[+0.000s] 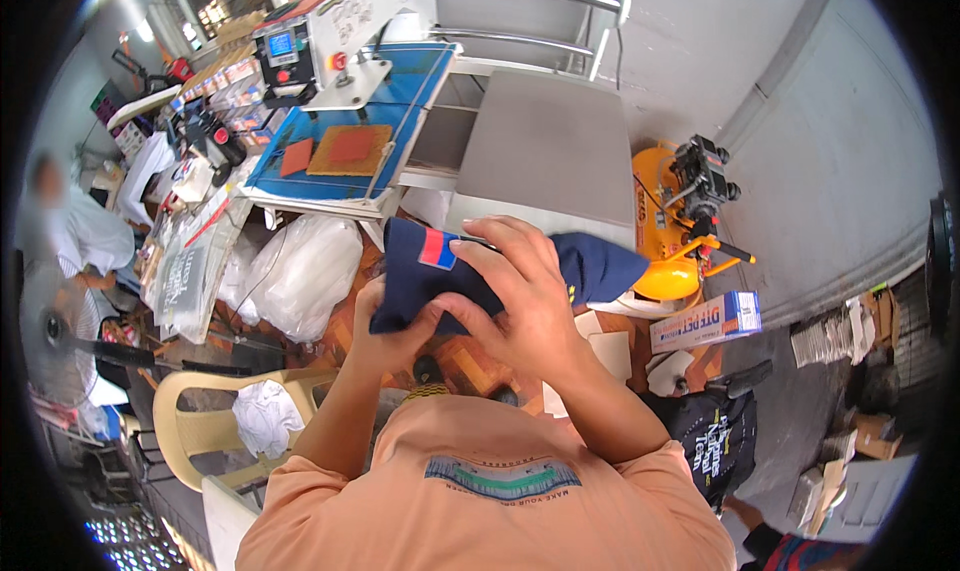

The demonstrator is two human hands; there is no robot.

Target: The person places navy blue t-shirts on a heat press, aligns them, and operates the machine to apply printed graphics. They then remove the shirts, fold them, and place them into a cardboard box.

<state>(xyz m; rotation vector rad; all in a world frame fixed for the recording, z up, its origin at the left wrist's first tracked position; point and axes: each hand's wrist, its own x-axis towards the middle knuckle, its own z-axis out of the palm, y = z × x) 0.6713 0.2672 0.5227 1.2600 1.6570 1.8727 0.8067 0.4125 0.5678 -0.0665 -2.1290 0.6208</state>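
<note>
A navy fabric garment with a red and blue patch and small yellow marking is raised in front of me at the middle of the view. My left hand grips its left end from below, mostly hidden behind the cloth. My right hand is closed on it from the right, index finger at the patch and thumb on the lower edge. Just beyond is the grey flat platen of a press, beside a blue bed with orange pads and a small control box.
An orange compressor and printed box stand right. A chair with white cloth is lower left, near plastic bags, a fan and a cluttered table. One person is at far left, another at lower right.
</note>
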